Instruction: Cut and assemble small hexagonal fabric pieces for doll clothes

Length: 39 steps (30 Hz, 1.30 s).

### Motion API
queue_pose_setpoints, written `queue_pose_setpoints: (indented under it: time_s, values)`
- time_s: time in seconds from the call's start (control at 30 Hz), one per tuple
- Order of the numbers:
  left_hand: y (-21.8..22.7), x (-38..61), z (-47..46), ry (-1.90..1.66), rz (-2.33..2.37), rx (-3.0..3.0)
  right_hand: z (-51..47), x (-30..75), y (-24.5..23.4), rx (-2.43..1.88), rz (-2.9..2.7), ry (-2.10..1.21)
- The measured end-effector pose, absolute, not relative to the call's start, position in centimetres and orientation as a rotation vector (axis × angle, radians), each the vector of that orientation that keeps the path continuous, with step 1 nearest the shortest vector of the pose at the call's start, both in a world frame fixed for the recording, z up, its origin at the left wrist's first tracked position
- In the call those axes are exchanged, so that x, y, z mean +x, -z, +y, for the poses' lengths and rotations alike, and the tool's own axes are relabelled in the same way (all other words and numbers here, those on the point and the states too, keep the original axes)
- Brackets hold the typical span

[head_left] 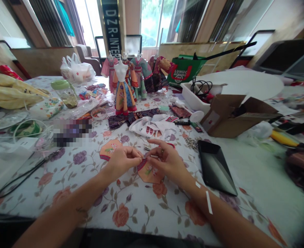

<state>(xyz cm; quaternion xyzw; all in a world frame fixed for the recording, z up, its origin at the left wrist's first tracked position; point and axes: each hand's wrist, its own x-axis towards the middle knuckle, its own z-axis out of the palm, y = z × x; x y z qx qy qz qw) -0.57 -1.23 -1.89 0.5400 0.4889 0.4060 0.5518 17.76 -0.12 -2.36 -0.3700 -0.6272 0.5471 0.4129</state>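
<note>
An orange embroidered fabric piece (150,173) with a dark red and blue border lies between my hands, partly under the right one. My left hand (122,159) is closed, thumb and forefinger pinching at the piece's upper border. Meeting it there, my right hand (167,158) also pinches at that border, its other fingers curled loosely. Anything finer between the fingertips is too small to make out. A matching fabric piece (110,148) lies flat beyond my left hand, partly covered by it. Behind my right fingers shows a bit of red handle (171,145), mostly hidden.
A black phone (215,167) lies right of my right hand. Ahead are a crumpled white printed bag (152,126), dark patterned cloth (115,121) and a small mannequin (121,70) in an orange skirt. A cardboard box (229,115) stands right; a cable loop (25,175) lies left.
</note>
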Motion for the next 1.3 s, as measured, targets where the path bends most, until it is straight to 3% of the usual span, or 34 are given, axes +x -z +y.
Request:
queue_pose_setpoints:
  time_s: [0.7, 1.3]
  values:
    - [0.8, 0.4, -2.4, -1.042, 1.266, 1.303, -1.0, 17.2, 2.0, -1.074, -1.779, -0.980]
    - [1.2, 0.4, -2.3, -1.094, 1.288, 1.382, -1.2, 17.1, 2.2, -1.037, -1.772, -0.948]
